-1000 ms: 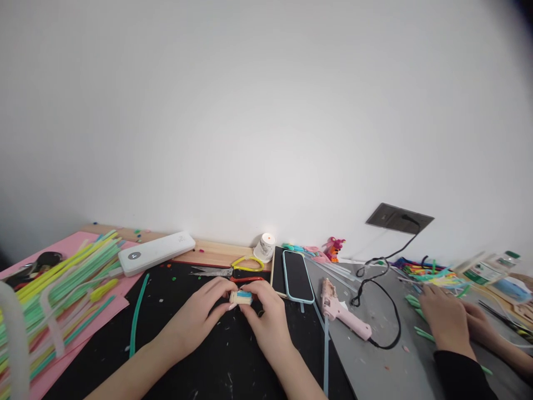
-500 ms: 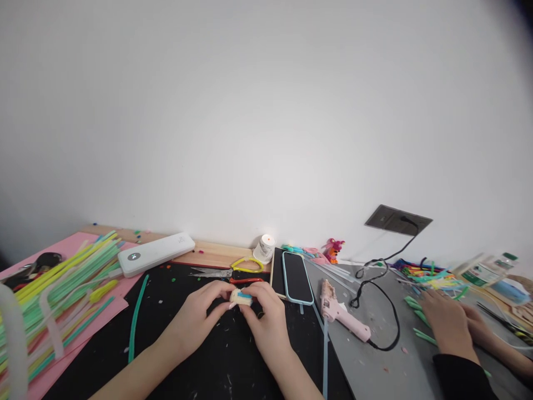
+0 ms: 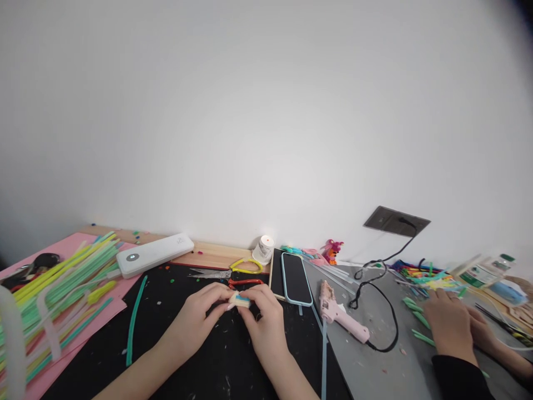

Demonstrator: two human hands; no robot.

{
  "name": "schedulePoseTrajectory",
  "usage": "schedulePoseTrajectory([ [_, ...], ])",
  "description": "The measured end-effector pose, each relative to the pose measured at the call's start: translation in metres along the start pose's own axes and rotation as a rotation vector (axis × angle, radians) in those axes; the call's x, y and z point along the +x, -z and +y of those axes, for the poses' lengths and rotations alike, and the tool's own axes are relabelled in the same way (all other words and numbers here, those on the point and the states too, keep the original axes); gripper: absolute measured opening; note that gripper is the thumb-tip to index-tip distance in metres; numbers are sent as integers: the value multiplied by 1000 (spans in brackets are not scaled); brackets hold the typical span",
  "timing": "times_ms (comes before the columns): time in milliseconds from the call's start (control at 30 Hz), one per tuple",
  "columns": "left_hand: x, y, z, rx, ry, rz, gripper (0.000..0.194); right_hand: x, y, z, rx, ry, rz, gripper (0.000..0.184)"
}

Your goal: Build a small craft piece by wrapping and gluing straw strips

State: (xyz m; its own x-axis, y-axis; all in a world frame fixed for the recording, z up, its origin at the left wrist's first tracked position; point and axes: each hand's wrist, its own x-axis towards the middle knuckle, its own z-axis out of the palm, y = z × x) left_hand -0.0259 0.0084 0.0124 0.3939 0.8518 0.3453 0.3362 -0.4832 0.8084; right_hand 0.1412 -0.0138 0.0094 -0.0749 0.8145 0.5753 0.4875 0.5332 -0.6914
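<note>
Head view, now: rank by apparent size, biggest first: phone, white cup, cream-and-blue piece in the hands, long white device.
1. Long white device
2. Phone
3. White cup
4. Cream-and-blue piece: visible part smallest; the left hand and right hand partly cover it, so its full size is unsure.

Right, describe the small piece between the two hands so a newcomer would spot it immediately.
Find the black mat. Toward its far edge, just short of the scissors, are the left hand and right hand. The small piece both hands pinch is cream with blue, unlike the yellow-handled scissors.
</note>
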Motion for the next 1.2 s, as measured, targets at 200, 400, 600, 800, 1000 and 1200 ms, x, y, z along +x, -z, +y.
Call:
schedulePoseTrajectory([
  [200, 1, -1, -2, -139, 89, 9, 17, 1, 0, 0, 9, -35, 3, 25],
  [400, 2, -2, -7, -215, 111, -3, 20, 3, 2, 0, 14, -37, 0, 29],
  [600, 3, 0, -12, -245, 138, -64, 22, 3, 3, 2, 14, -40, -41, 28],
  [800, 4, 3, -11, -162, 101, -105, 20, 3, 3, 5, 6, -11, -90, 26],
  [1000, 4, 12, 2, 35, 12, -119, 20, 1, 2, 5, 0, 0, -96, 25],
  [1200, 2, 14, 7, 50, -10, -141, 24, 1, 1, 4, 16, -30, -90, 28],
])
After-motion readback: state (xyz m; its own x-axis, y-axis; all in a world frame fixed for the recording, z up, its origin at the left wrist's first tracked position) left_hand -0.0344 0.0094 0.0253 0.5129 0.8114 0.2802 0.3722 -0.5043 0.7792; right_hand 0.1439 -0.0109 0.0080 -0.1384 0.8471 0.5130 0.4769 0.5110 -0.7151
